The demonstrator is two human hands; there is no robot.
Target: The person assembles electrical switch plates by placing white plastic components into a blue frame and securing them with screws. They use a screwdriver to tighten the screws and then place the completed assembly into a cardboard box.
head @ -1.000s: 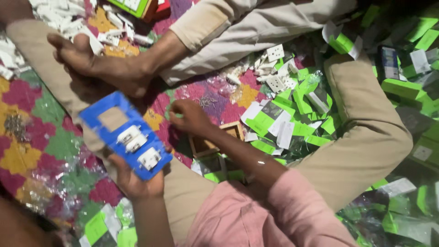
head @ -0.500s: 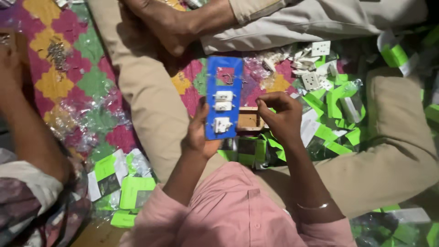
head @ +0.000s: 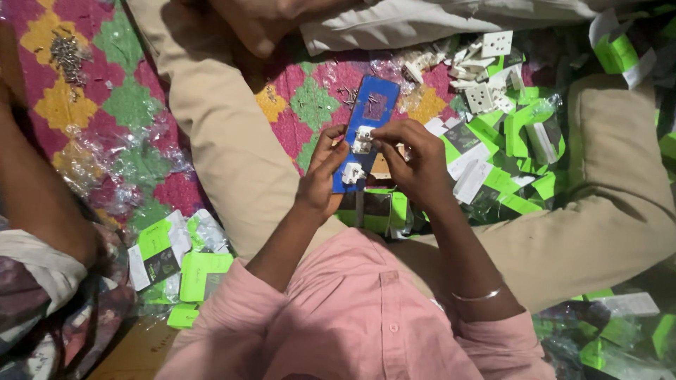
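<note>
Head view: left hand (head: pixel 320 179) grips the blue plate (head: pixel 366 130), its long axis running away from the person. Right hand (head: pixel 415 158) pinches the upper white switch (head: pixel 362 139).

A pink, green and yellow patterned mat (head: pixel 105 105) covered the floor, strewn with green packets (head: pixel 517 134) under dim light.

A: Open passage? Patterned mat (head: pixel 105 119) on the left, between the tan trouser leg (head: pixel 225 141) and a neighbouring person's arm (head: pixel 42 211); only clear wrappers (head: pixel 141 151) and a heap of screws (head: pixel 68 53) lying flat there.

B: Blocked on the right. Green cartons (head: pixel 507 134) and white switch parts (head: pixel 479 77) packed between both legs, just beside the hands.

A: Ahead: another person's hand (head: pixel 260 24) and sleeve (head: pixel 436 21) across the top. Blue plate (head: pixel 366 134) filling the middle.
</note>
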